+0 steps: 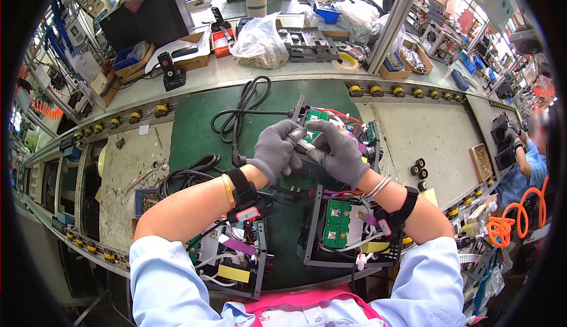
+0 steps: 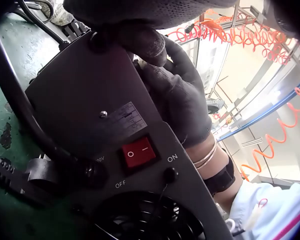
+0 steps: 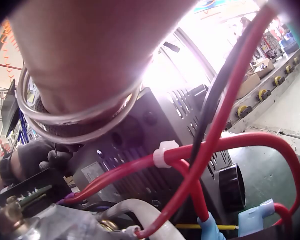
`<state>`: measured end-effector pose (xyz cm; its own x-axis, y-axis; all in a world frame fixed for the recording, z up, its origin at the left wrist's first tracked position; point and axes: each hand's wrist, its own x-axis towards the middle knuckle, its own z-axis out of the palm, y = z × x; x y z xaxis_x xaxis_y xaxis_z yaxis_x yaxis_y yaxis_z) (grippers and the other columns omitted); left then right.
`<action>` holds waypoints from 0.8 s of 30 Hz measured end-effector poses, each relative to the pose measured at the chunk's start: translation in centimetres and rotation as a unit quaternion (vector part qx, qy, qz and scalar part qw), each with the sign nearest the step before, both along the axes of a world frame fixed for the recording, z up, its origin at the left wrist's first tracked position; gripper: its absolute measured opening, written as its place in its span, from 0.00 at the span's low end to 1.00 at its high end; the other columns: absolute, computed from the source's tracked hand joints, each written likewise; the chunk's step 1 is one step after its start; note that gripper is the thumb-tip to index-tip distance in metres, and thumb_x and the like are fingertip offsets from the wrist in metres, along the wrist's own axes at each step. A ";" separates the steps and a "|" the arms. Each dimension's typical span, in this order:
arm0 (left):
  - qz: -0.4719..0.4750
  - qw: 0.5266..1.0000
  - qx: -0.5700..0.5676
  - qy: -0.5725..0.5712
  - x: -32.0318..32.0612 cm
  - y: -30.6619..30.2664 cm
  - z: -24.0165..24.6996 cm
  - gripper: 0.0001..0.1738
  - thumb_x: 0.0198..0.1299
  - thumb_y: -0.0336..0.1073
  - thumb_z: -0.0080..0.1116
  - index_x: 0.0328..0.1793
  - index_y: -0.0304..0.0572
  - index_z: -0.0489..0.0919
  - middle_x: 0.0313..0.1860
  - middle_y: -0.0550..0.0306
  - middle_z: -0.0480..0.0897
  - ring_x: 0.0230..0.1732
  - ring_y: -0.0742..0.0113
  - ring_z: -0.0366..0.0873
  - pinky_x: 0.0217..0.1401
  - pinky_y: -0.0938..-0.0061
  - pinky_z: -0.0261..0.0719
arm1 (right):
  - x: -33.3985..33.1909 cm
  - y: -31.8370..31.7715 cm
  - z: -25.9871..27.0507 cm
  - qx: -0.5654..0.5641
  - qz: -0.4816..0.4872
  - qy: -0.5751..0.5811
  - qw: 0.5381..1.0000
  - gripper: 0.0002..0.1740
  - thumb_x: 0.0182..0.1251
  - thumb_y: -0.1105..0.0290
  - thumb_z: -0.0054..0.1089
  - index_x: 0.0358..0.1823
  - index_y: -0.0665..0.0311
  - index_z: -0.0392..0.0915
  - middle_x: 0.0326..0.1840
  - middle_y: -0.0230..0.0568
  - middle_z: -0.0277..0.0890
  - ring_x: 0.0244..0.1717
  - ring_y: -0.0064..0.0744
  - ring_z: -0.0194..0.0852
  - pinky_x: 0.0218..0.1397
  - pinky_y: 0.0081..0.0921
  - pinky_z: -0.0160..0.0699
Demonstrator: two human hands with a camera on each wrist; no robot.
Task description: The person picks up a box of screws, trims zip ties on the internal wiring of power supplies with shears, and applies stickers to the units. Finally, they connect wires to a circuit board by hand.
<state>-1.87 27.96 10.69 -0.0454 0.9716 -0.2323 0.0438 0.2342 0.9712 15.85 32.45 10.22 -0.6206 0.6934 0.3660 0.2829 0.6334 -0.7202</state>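
Grey gloves cover both hands, which meet over a black metal-cased electrical unit [image 2: 80,90] at the middle of the green board. My left hand [image 1: 274,149] and my right hand [image 1: 341,154] pinch a small white piece [image 1: 306,144] between them; its exact kind is hidden by the fingers. The unit's end panel carries a red power switch [image 2: 138,153], a fan grille [image 2: 150,217] and a black power cord [image 1: 260,112]. Inside the case, a green circuit board [image 1: 319,115] shows beside red wires [image 3: 190,175], two of them bound by a white cable tie [image 3: 165,154].
Two similar opened units stand nearer the body, a left one [image 1: 258,268] and a right one [image 1: 307,232]. Coiled black cables [image 1: 195,170] lie at left. Yellow rollers [image 1: 376,91] line the conveyor; behind it sits a bag of small parts [image 1: 263,46]. Another person [image 1: 531,162] works far right.
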 end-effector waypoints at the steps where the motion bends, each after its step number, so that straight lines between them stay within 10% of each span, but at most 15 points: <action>1: -0.011 1.000 0.003 -0.004 -0.1 0.0 0.0 0.13 0.72 0.42 0.51 0.47 0.40 0.79 0.26 0.59 0.82 0.13 0.79 0.75 0.10 0.84 0.71 | 0.0 0.0 0.0 -0.004 0.003 0.002 1.000 0.25 0.60 0.78 0.65 0.59 0.61 0.70 0.25 0.35 0.76 0.26 0.25 0.76 0.33 0.24 0.76; 17: -0.045 0.998 0.037 -0.002 -0.7 -0.2 -0.4 0.12 0.72 0.40 0.51 0.49 0.40 0.78 0.24 0.62 0.80 0.13 0.80 0.74 0.10 0.85 0.71 | 0.0 0.1 -0.2 0.067 0.013 -0.016 0.998 0.25 0.59 0.78 0.63 0.59 0.58 0.70 0.25 0.39 0.75 0.27 0.39 0.78 0.31 0.32 0.74; 20: -0.031 0.998 0.048 0.009 -0.3 -0.5 -0.4 0.11 0.72 0.40 0.51 0.49 0.41 0.78 0.23 0.63 0.79 0.13 0.80 0.74 0.10 0.85 0.71 | 0.0 0.1 -0.4 0.045 -0.001 -0.027 0.999 0.25 0.58 0.77 0.67 0.58 0.60 0.73 0.26 0.33 0.76 0.27 0.25 0.78 0.33 0.23 0.76; 24: -0.015 0.999 0.048 0.015 0.1 -0.6 -0.1 0.12 0.72 0.40 0.52 0.49 0.41 0.79 0.23 0.63 0.79 0.13 0.81 0.74 0.10 0.85 0.69 | -0.2 0.0 -0.5 0.037 -0.004 -0.023 0.999 0.25 0.59 0.78 0.64 0.58 0.60 0.71 0.26 0.35 0.75 0.28 0.30 0.78 0.33 0.27 0.76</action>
